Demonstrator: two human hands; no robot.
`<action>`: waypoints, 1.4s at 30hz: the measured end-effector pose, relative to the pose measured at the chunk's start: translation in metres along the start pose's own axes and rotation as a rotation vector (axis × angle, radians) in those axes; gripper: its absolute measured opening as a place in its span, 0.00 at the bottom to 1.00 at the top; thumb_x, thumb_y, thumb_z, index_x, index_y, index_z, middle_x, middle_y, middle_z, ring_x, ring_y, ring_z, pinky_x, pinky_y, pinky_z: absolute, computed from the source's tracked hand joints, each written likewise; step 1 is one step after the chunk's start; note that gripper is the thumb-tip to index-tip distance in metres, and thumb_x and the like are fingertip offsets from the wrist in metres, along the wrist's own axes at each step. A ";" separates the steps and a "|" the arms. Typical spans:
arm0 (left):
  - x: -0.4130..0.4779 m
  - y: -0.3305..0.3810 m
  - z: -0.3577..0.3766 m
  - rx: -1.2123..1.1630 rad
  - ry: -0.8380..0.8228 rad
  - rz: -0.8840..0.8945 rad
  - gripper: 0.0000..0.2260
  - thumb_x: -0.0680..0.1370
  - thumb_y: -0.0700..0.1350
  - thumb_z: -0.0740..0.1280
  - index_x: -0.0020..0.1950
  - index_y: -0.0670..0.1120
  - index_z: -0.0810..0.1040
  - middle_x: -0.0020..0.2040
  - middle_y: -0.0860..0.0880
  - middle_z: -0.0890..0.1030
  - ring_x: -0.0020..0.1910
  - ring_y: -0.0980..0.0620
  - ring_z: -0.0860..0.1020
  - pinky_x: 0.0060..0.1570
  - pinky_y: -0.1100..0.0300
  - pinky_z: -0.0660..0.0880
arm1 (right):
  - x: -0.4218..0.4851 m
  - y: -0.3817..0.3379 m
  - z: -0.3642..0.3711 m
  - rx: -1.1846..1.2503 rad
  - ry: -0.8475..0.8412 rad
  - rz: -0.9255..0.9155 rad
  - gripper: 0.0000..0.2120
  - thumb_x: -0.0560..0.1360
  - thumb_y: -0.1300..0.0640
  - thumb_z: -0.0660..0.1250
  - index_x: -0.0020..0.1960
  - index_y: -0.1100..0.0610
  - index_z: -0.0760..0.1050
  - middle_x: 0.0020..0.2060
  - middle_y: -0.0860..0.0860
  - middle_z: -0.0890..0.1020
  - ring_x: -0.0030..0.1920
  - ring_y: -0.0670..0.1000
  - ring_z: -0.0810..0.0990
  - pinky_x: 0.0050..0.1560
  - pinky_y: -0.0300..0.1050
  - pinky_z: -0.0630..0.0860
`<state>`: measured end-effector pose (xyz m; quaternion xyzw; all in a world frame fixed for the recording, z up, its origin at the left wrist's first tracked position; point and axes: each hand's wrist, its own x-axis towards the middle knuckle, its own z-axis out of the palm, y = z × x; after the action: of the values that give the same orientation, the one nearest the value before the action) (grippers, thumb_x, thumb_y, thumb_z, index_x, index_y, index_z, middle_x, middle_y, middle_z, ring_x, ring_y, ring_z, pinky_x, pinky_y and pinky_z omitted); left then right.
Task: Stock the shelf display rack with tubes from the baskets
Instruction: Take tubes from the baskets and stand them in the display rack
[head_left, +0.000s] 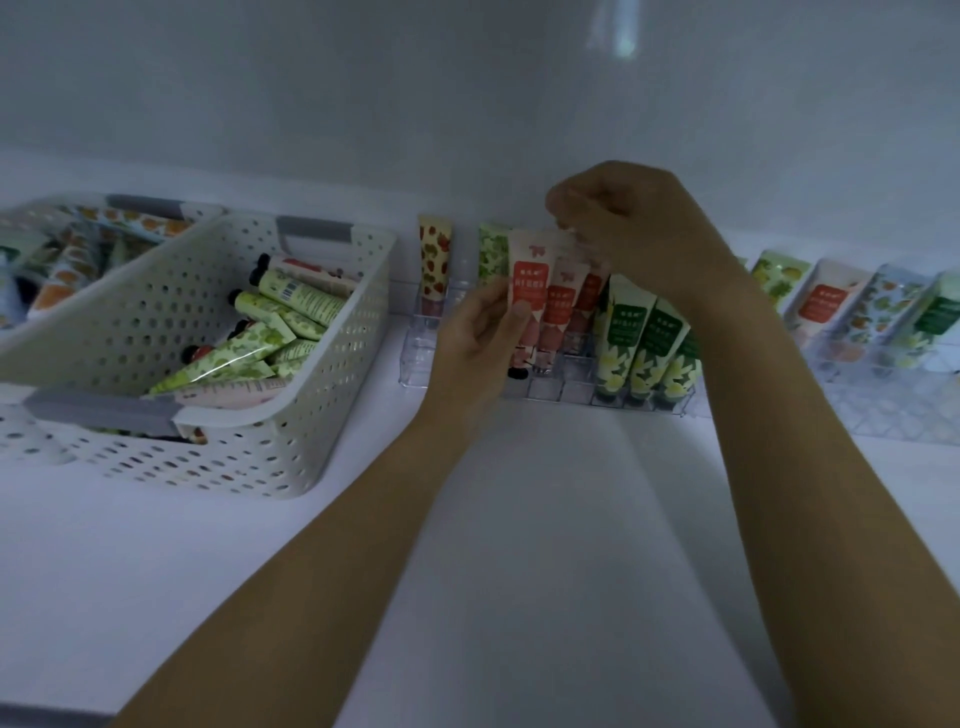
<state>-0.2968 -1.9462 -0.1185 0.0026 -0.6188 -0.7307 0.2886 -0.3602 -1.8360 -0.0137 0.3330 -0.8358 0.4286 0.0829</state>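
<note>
Seen from the head camera, the left hand (483, 332) pinches a soft white tube with a red label (527, 291), thumb on its front and cap down, at the front left part of the clear plastic display rack (561, 387), just before two like tubes standing in a row. The right hand (623, 223) hovers curled over their crimped tops; whether it pinches one I cannot tell. Three glossy green-labelled tubes (649, 338) stand just right of them. A white perforated plastic basket (234, 457) with grey handles sits left, apart from the rack, with loose tubes (270, 322) heaped inside. Smooth white surface (545, 545) shows between the forearms. A second clear rack (883, 410) lies at the right edge.
</note>
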 end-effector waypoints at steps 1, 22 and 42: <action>-0.001 0.000 0.001 0.009 -0.006 0.009 0.08 0.78 0.35 0.60 0.56 0.44 0.73 0.46 0.51 0.79 0.39 0.65 0.79 0.40 0.71 0.74 | -0.001 -0.002 -0.001 -0.023 -0.066 -0.007 0.13 0.75 0.46 0.65 0.56 0.51 0.77 0.48 0.46 0.80 0.47 0.42 0.78 0.49 0.34 0.72; -0.001 -0.039 -0.011 0.948 -0.164 0.602 0.12 0.76 0.44 0.61 0.51 0.40 0.80 0.52 0.43 0.81 0.47 0.45 0.80 0.48 0.51 0.77 | -0.002 0.014 -0.029 -0.323 0.009 0.167 0.06 0.73 0.62 0.65 0.50 0.55 0.76 0.45 0.51 0.76 0.45 0.48 0.74 0.38 0.36 0.67; 0.000 -0.038 -0.010 1.000 -0.216 0.491 0.15 0.76 0.46 0.58 0.50 0.40 0.80 0.53 0.44 0.82 0.49 0.45 0.80 0.51 0.55 0.72 | -0.003 0.016 -0.007 -0.440 -0.096 0.200 0.07 0.73 0.59 0.68 0.50 0.57 0.77 0.48 0.52 0.77 0.49 0.51 0.74 0.55 0.47 0.71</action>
<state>-0.3086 -1.9529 -0.1550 -0.0798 -0.8979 -0.2564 0.3489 -0.3694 -1.8223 -0.0214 0.2427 -0.9408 0.2259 0.0708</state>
